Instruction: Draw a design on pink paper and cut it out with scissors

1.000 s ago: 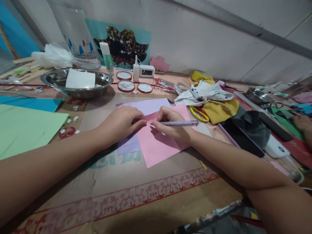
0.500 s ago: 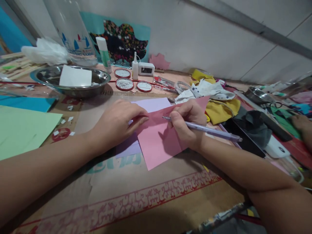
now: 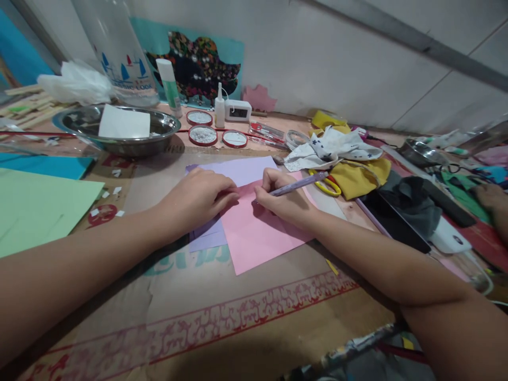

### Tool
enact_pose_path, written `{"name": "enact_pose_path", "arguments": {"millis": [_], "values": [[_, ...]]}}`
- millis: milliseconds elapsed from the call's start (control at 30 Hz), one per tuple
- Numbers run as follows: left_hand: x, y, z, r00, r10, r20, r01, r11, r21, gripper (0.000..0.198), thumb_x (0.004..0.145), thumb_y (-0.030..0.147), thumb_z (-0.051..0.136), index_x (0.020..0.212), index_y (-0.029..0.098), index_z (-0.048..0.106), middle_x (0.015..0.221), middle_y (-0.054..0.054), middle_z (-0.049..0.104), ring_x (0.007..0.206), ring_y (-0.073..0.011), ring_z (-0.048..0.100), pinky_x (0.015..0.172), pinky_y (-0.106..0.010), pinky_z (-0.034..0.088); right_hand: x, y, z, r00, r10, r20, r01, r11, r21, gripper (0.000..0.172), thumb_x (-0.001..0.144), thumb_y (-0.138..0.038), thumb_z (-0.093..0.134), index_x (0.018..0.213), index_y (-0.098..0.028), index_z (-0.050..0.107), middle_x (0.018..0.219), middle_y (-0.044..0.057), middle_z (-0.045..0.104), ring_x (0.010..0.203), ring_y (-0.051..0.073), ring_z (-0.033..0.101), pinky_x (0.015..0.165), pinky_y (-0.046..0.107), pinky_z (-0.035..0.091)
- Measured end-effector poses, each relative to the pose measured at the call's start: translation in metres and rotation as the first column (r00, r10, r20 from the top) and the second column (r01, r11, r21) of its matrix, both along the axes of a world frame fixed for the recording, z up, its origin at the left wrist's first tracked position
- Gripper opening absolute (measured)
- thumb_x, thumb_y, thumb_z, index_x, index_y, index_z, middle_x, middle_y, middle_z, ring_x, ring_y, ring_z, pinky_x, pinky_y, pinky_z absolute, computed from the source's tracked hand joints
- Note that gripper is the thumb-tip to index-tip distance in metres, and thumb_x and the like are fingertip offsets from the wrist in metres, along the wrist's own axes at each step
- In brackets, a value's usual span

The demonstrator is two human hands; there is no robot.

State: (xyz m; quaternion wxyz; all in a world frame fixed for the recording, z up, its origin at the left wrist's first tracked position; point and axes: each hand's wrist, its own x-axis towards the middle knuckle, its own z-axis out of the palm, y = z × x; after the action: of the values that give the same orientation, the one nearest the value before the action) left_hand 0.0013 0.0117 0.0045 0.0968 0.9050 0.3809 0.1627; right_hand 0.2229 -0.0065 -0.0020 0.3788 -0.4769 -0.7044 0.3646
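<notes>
A pink sheet of paper [image 3: 254,241] lies on the cardboard, partly over a lavender sheet [image 3: 246,170]. My left hand [image 3: 200,198] is at its left edge, thumb and fingers pinched together on that edge. In my right hand [image 3: 286,198] is a slim purple pen [image 3: 299,184], gripped near its point and slanting up to the right. The pen's tip is at the pink surface beside the left fingertips, though the fingers partly hide it. The right hand rests on the sheet and covers its right part.
Green paper [image 3: 43,211] lies at left, below a steel bowl [image 3: 166,127]. Behind are a glue stick [image 3: 170,87], a glue bottle [image 3: 219,108] and red-rimmed dishes of beads [image 3: 202,135]. Yellow-handled scissors [image 3: 331,189], cloths [image 3: 359,177] and a phone [image 3: 392,217] lie right. Another person's hand [image 3: 492,201] shows far right.
My right hand has come down onto the pink sheet and moved slightly left, with the pen turned to slant upward. The sheet's raised far right part now lies lower. My left hand has barely moved.
</notes>
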Motion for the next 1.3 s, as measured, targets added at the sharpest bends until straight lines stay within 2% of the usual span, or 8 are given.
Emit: {"name": "enact_pose_path", "arguments": {"millis": [200,567,833,1067,1200,1300], "values": [[0.0010,-0.0024,0.0019,0.999,0.020,-0.032,-0.020,1.000,-0.001,0.029,0.098,0.037,0.056,0.086,0.020,0.075,0.083,-0.006,0.078,0.078,-0.0239,0.065,0.070,-0.034,0.034,-0.0012,-0.0024,0.0012,0.999,0.042,0.014,-0.042,0.998,-0.038,0.029,0.090,-0.025,0.061,0.071,-0.023,0.040,0.053,-0.007,0.057,0.043,0.008,0.053,0.041,0.019,0.033],[0.0003,-0.0027,0.0008,1.000,0.017,-0.010,-0.017,1.000,-0.008,0.028,0.098,0.037,0.056,0.090,0.020,0.076,0.086,-0.005,0.078,0.079,-0.0234,0.066,0.073,-0.035,0.037,-0.0006,-0.0017,0.0003,0.999,0.034,0.005,-0.034,0.995,-0.092,0.027,0.090,-0.022,0.060,0.073,-0.023,0.040,0.054,-0.005,0.065,0.044,0.009,0.058,0.042,0.018,0.035],[0.0000,-0.0025,0.0017,1.000,0.013,-0.017,-0.014,0.999,-0.030,0.028,0.099,0.036,0.054,0.092,0.021,0.076,0.088,-0.005,0.078,0.082,-0.0238,0.067,0.074,-0.035,0.038,-0.0012,-0.0031,0.0032,0.999,0.038,-0.010,-0.039,0.993,-0.107,0.026,0.089,-0.021,0.061,0.072,-0.023,0.041,0.053,-0.006,0.063,0.045,0.009,0.058,0.043,0.018,0.036],[0.0007,-0.0032,0.0022,1.000,0.024,-0.016,-0.024,0.999,-0.033,0.027,0.099,0.037,0.055,0.094,0.020,0.076,0.090,-0.005,0.079,0.085,-0.0253,0.068,0.076,-0.036,0.039,-0.0014,-0.0021,0.0043,0.999,0.006,0.034,-0.006,1.000,-0.007,0.028,0.088,-0.021,0.061,0.069,-0.023,0.040,0.053,-0.007,0.054,0.046,0.009,0.056,0.043,0.019,0.034],[0.0003,-0.0027,0.0022,1.000,0.018,-0.020,-0.019,0.999,-0.040,0.027,0.099,0.037,0.055,0.095,0.021,0.076,0.091,-0.005,0.079,0.085,-0.0256,0.068,0.076,-0.036,0.038,-0.0009,-0.0036,0.0055,0.997,0.001,0.080,0.001,1.000,-0.027,0.026,0.088,-0.019,0.060,0.069,-0.023,0.041,0.055,-0.005,0.058,0.050,0.010,0.060,0.043,0.019,0.034],[0.0002,-0.0029,0.0023,1.000,0.018,-0.015,-0.019,0.999,-0.041,0.027,0.099,0.036,0.055,0.095,0.020,0.076,0.091,-0.005,0.079,0.087,-0.0263,0.068,0.076,-0.037,0.038,-0.0005,-0.0037,0.0053,0.998,-0.008,0.058,0.010,0.999,-0.034,0.027,0.088,-0.020,0.059,0.069,-0.023,0.041,0.053,-0.007,0.056,0.046,0.009,0.055,0.043,0.020,0.033]]}}
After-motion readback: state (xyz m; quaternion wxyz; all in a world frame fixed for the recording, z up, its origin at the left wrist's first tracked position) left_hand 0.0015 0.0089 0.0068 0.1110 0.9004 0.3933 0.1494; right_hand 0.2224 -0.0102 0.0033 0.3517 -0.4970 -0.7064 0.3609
